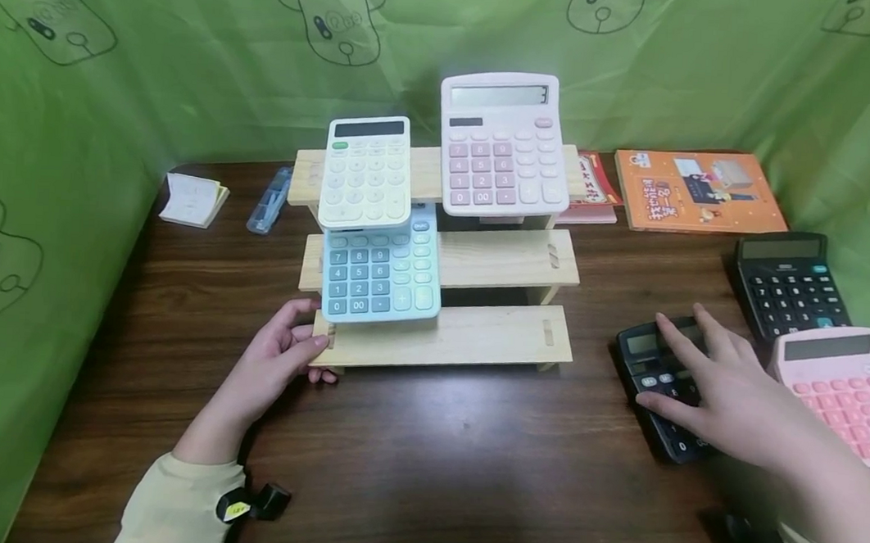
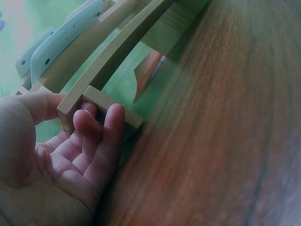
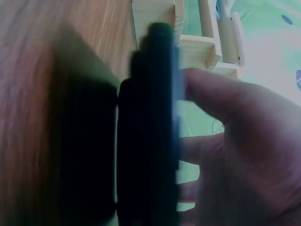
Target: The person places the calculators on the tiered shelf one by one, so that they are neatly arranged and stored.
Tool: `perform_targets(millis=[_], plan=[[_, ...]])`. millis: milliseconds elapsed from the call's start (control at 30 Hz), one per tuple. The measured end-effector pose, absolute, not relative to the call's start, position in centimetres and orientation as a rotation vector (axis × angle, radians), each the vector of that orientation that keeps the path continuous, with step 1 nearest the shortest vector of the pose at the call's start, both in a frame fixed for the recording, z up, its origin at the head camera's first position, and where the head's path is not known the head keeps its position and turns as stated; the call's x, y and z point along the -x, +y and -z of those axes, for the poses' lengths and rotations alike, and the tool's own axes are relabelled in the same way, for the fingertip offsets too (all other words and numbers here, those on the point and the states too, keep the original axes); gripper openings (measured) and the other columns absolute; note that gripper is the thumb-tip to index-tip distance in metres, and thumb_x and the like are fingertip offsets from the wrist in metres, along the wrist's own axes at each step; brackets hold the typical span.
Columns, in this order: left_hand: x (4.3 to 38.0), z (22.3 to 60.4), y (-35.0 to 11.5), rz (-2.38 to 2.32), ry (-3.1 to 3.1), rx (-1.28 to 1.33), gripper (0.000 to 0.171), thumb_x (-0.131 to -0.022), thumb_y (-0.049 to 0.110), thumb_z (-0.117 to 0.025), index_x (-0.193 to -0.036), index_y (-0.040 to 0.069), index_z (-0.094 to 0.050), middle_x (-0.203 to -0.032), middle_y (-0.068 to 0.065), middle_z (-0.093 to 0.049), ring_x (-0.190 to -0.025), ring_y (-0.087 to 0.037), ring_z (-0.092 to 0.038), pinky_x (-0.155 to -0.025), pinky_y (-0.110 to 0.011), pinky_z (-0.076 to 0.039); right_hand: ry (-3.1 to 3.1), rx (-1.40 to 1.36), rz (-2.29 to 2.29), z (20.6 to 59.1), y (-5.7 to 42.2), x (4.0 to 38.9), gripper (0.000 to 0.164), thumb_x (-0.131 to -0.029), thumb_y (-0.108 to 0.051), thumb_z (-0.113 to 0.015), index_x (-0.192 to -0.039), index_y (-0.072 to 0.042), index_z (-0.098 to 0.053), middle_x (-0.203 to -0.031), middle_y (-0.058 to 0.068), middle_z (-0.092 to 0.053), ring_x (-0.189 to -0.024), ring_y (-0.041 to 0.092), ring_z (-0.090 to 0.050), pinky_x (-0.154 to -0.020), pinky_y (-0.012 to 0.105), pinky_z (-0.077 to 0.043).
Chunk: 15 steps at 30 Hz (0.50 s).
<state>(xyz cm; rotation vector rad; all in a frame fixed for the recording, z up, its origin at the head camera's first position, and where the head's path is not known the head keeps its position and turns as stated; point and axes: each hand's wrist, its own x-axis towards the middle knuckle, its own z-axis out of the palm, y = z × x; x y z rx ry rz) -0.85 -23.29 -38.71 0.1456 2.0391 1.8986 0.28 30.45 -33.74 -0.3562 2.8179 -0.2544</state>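
Observation:
My left hand (image 1: 271, 365) grips the left end of the bottom step of a three-step wooden rack (image 1: 468, 339). In the left wrist view, its fingers (image 2: 110, 134) curl under the wood. With fingers spread, my right hand (image 1: 745, 403) rests on a black calculator (image 1: 661, 382) on the table; the right wrist view shows that calculator (image 3: 148, 141) edge-on, fingertips at its key side. A blue calculator (image 1: 383, 277) leans on the rack's left side, its top overlapped by a white calculator (image 1: 366, 174). Up at the right leans a pale pink calculator (image 1: 504, 144) displaying 3.
Beyond my right hand lie another black calculator (image 1: 792, 286) and a pink calculator (image 1: 838, 399). An orange book (image 1: 697, 195) and a red booklet (image 1: 595, 181) are behind the rack's right. At the back left are a notepad (image 1: 191, 200) and a blue translucent object (image 1: 269, 204). Green curtains (image 1: 195, 62) surround the table.

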Motion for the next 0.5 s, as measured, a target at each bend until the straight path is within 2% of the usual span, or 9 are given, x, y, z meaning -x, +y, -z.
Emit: perform_targets(millis=[100,267,367,500], plan=[[0.8,38.7,-23.4,-1.897,2.035,-0.144,0.042,-0.101,0.02,-0.053,-0.137,0.011,-0.033,-0.107,-0.025,-0.065,-0.069,-0.038,-0.067,-0.06,-0.04,-0.057,2.785,0.349,0.246,33.7,29.8,0.0,0.103,-0.08,-0.073,-0.058,-0.157,-0.023,-0.009,-0.155,0.032,0.002,-0.127,0.064,-0.02,-0.081,0.08,-0.031],[0.8,38.4,-23.6,-1.902,2.046,-0.146,0.042,-0.101,0.019,-0.053,-0.137,0.011,-0.033,-0.107,-0.025,-0.065,-0.069,-0.038,-0.066,-0.059,-0.039,-0.056,2.734,0.367,0.165,33.6,28.6,0.9,0.111,-0.073,-0.083,-0.054,-0.156,-0.021,-0.012,-0.152,0.033,-0.008,-0.119,0.065,-0.029,-0.071,0.077,-0.039],[0.8,38.4,-23.7,-1.904,2.042,-0.156,0.042,-0.101,0.019,-0.053,-0.137,0.011,-0.033,-0.107,-0.025,-0.065,-0.068,-0.038,-0.066,-0.059,-0.039,-0.056,2.703,0.389,0.107,33.6,28.2,1.8,0.113,-0.07,-0.084,-0.055,-0.155,-0.021,-0.017,-0.151,0.031,-0.012,-0.117,0.063,-0.032,-0.067,0.074,-0.042],[0.8,38.6,-23.5,-1.908,2.036,-0.17,0.042,-0.101,0.019,-0.053,-0.137,0.01,-0.033,-0.107,-0.025,-0.065,-0.068,-0.038,-0.066,-0.059,-0.039,-0.056,2.745,0.413,0.081,32.6,27.9,3.1,0.115,-0.068,-0.081,-0.062,-0.156,-0.022,-0.016,-0.152,0.03,-0.012,-0.118,0.062,-0.03,-0.069,0.076,-0.04]])
